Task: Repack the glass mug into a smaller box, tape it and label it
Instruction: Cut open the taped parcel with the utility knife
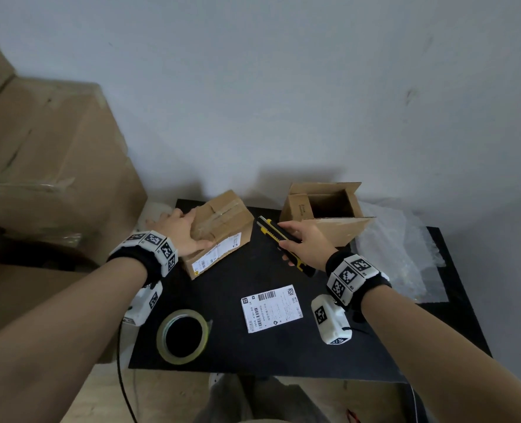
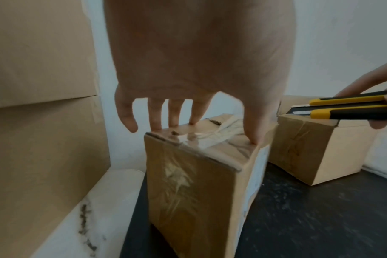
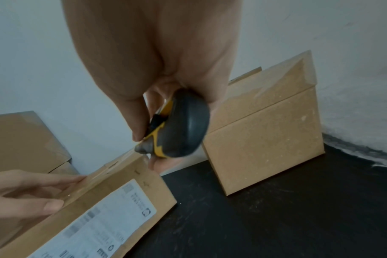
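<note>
A taped cardboard box (image 1: pixel 225 227) with a shipping label stuck on its side lies at the back left of the black table (image 1: pixel 253 352). My left hand (image 1: pixel 187 235) rests on its near end, straight fingers (image 2: pixel 194 115) and thumb pressing the taped top (image 2: pixel 201 139). My right hand (image 1: pixel 303 244) grips a yellow and black utility knife (image 1: pixel 273 232), its blade end (image 2: pixel 298 110) pointing at the taped box from the right, a little apart from it. A smaller box (image 1: pixel 323 206) stands with its flaps up behind the knife. No glass mug shows.
A loose shipping label (image 1: pixel 271 308) and a roll of clear tape (image 1: pixel 183 335) lie on the table's near half. Bubble wrap (image 1: pixel 399 251) covers the right side. Large cardboard boxes (image 1: pixel 45 166) are stacked on the left against the wall.
</note>
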